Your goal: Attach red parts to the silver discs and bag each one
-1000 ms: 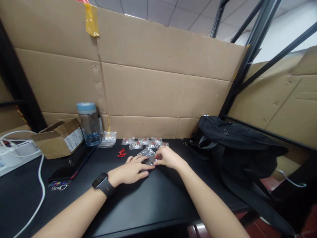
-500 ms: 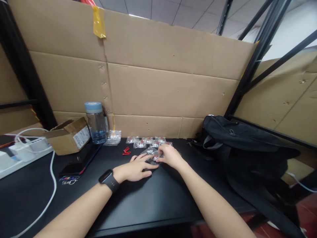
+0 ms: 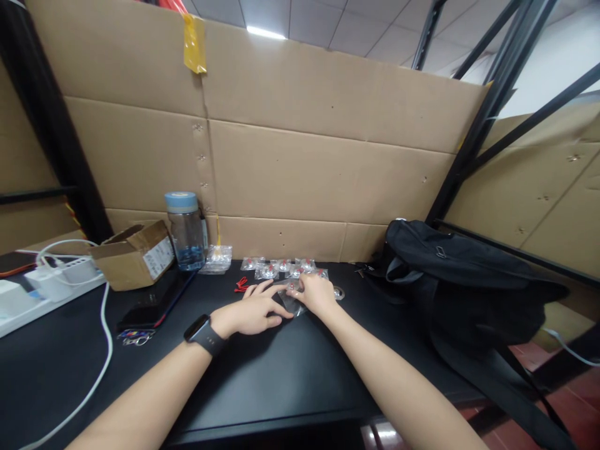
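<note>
A small clear plastic bag point(image 3: 294, 304) with something small and red at its top lies on the black table between my hands. My left hand point(image 3: 254, 310), a dark watch on its wrist, rests with fingers stretched out and spread, the fingertips touching the bag's left side. From the right, my right hand point(image 3: 319, 294) has its thumb and fingers closed on the bag's upper part; the fingertips partly hide what is inside. Just behind are several clear packets point(image 3: 267, 270) with red bits in them. A red cord point(image 3: 240, 285) lies beyond my left fingers. By my right hand is a small ring-shaped roll point(image 3: 339, 292), partly covered.
At the left stand a water bottle point(image 3: 185, 234), an open cardboard box point(image 3: 134, 259) and a white power strip point(image 3: 60, 281) with cables. A dark flat device point(image 3: 154, 306) and a keyring point(image 3: 135, 338) lie nearby. A black bag point(image 3: 469, 281) fills the right side. Cardboard point(image 3: 304, 169) walls the back.
My right hand has shifted slightly left over the plastic bag, uncovering the ring-shaped roll beside it. The bag looks flatter below my fingers. My left hand stays nearly in place.
</note>
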Demonstrator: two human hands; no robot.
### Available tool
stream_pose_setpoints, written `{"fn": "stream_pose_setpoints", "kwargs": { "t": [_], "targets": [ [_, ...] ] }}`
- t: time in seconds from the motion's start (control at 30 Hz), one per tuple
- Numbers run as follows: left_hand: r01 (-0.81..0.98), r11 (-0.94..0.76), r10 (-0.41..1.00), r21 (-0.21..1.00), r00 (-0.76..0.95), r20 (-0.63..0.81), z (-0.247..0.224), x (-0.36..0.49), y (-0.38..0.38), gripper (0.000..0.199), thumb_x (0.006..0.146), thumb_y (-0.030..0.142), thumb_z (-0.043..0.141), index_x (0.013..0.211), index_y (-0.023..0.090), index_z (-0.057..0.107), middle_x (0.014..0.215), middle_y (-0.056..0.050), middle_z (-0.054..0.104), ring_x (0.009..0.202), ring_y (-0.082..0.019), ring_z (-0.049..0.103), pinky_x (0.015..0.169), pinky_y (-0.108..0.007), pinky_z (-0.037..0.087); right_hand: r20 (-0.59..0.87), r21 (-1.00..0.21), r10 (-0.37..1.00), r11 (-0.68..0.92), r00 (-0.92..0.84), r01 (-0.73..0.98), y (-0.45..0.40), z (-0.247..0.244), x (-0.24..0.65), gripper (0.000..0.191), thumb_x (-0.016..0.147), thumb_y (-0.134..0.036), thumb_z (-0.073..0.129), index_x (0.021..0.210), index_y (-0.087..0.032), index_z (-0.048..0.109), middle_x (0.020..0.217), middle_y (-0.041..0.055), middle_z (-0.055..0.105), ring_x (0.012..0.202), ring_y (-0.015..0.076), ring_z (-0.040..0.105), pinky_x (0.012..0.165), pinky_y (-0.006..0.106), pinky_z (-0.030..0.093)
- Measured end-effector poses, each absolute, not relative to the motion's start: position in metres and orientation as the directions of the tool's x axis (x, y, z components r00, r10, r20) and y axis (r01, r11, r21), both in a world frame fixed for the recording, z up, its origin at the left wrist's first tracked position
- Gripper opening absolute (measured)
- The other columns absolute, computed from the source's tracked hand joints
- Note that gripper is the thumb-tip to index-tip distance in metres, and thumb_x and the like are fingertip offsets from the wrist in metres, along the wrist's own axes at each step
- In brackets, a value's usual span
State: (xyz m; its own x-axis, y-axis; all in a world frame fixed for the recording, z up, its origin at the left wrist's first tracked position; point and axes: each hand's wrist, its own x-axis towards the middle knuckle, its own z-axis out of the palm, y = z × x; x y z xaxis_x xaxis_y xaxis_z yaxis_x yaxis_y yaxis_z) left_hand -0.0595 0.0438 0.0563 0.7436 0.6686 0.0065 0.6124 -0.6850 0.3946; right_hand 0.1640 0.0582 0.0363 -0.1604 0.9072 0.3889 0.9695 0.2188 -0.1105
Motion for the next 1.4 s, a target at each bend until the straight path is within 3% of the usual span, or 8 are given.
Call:
{"fn": "stream_pose_setpoints", "kwargs": {
  "t": [0.2,0.43,0.53,0.63,0.87,0.97,1.17,1.4],
  "targets": [
    [0.584,-0.684,0.665,0.438,0.745,0.045,0.059,-0.071,0.053,0.025,0.080,0.030,0.067,0.098,0.045,0.078,0.148,0.004,0.050,0.147,-0.037,0.025,0.116,-0.066,0.015,0.378,-0.318,0.895,0.368,-0.239,0.874,0.052,0.040,0.178,0.021,0.079,-0.037,0.072,0.092,-0.024,0.061,0.080,-0.0015,0.065,0.071,0.0156,0.059,0.059,0.024,0.032],
    [0.642,-0.669,0.661,0.375,0.744,-0.095,0.061,-0.067,0.050,0.050,0.076,0.016,0.060,0.113,0.049,0.071,0.158,0.009,0.035,0.148,-0.037,0.020,0.115,-0.068,0.014,0.411,-0.447,0.894,0.367,-0.177,0.816,0.065,0.026,0.170,0.021,0.075,-0.026,0.072,0.091,-0.021,0.059,0.073,-0.0043,0.052,0.065,0.0128,0.048,0.060,0.023,0.033],
    [0.594,-0.735,0.639,0.327,0.768,0.041,0.060,-0.064,0.053,0.052,0.073,0.005,0.050,0.105,0.039,0.073,0.145,0.004,0.050,0.141,-0.029,0.035,0.115,-0.053,0.028,0.361,-0.526,0.867,0.492,-0.342,0.693,0.068,0.028,0.179,0.029,0.072,-0.031,0.078,0.093,-0.020,0.061,0.081,-0.0022,0.056,0.066,0.0125,0.050,0.062,0.023,0.038],
    [0.581,-0.760,0.647,0.291,0.722,0.247,0.053,-0.064,0.059,0.048,0.070,0.001,0.047,0.104,0.029,0.065,0.118,-0.002,0.065,0.116,-0.023,0.056,0.100,-0.037,0.043,0.366,-0.633,0.816,0.570,-0.447,0.523,0.071,0.035,0.195,0.016,0.084,-0.027,0.065,0.097,-0.020,0.062,0.093,0.0020,0.061,0.075,0.0139,0.058,0.069,0.026,0.046],
    [0.621,-0.742,0.661,0.254,0.611,0.435,0.033,-0.055,0.067,0.031,0.085,0.025,0.064,0.115,0.027,0.057,0.118,-0.004,0.065,0.113,-0.024,0.058,0.094,-0.034,0.041,0.214,-0.884,0.877,0.361,-0.429,0.297,0.079,0.025,0.204,0.027,0.080,-0.008,0.047,0.100,-0.018,0.061,0.101,0.0061,0.068,0.092,0.0171,0.070,0.079,0.029,0.054],
    [0.651,-0.723,0.671,0.233,0.582,0.460,0.032,-0.052,0.067,0.023,0.087,0.030,0.067,0.109,0.027,0.062,0.113,-0.003,0.068,0.111,-0.024,0.058,0.093,-0.034,0.039,0.262,-0.855,0.861,0.416,-0.435,0.308,0.078,0.018,0.196,0.027,0.077,-0.010,0.060,0.103,-0.017,0.065,0.102,0.0073,0.070,0.092,0.0186,0.071,0.081,0.031,0.054],
    [0.698,-0.659,0.742,0.280,0.543,0.394,0.039,-0.052,0.066,0.011,0.090,0.034,0.064,0.086,0.025,0.070,0.093,-0.001,0.073,0.099,-0.023,0.061,0.092,-0.036,0.034,0.453,-0.541,0.775,0.632,-0.440,0.555,0.075,0.024,0.187,0.003,0.081,-0.024,0.074,0.081,-0.021,0.074,0.088,0.0042,0.074,0.087,0.0199,0.067,0.087,0.033,0.049],
    [0.703,-0.512,0.854,0.494,0.482,0.198,0.039,-0.055,0.071,0.019,0.084,0.042,0.065,0.082,0.026,0.075,0.099,-0.001,0.076,0.097,-0.023,0.066,0.095,-0.037,0.038,0.312,-0.611,0.811,0.570,-0.496,0.549,0.070,0.034,0.196,0.024,0.091,-0.034,0.061,0.082,-0.017,0.075,0.083,0.0041,0.074,0.077,0.0182,0.065,0.076,0.028,0.047]
  ]
}}
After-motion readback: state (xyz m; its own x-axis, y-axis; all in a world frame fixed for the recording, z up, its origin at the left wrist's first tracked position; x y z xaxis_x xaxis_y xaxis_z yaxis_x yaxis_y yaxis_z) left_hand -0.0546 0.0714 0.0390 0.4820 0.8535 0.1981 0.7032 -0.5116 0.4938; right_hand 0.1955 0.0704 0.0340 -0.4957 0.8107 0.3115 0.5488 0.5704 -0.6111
